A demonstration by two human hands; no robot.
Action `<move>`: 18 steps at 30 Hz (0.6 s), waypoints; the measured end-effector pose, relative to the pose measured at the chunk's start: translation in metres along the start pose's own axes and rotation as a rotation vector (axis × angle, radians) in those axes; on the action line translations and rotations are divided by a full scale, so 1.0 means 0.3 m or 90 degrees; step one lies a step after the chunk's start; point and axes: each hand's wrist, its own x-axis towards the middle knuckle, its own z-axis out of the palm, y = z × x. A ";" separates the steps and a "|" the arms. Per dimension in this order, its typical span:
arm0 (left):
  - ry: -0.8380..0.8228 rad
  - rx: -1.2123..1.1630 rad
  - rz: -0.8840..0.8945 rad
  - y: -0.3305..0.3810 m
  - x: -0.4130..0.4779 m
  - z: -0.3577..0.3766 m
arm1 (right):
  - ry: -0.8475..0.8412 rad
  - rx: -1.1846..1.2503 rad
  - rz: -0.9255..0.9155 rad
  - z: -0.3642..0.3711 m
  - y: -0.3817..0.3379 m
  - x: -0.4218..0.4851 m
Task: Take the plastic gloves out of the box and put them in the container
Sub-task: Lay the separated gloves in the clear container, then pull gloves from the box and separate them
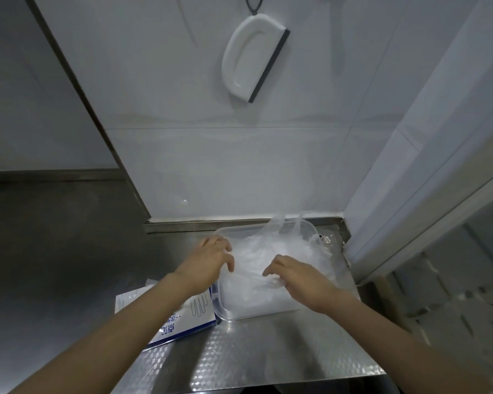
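Note:
A clear plastic container (313, 227) stands on the steel counter against the back wall. It is full of crumpled transparent plastic gloves (256, 245), and some stick up over its far rim. My left hand (211, 258) rests on the container's left rim with its fingers curved down onto the gloves. My right hand (291, 275) presses its bent fingers into the gloves near the container's front. The white and blue glove box (182, 317) lies flat to the left of the container, partly under my left forearm.
The steel counter (268, 351) is small, with its front edge near the bottom of the view and a lower dark surface to its left. A white squeegee (254, 56) hangs on the tiled wall above. A white door frame stands close on the right.

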 end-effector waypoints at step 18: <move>-0.108 0.133 -0.128 0.158 0.140 0.184 | -0.067 -0.042 0.110 0.045 0.053 0.134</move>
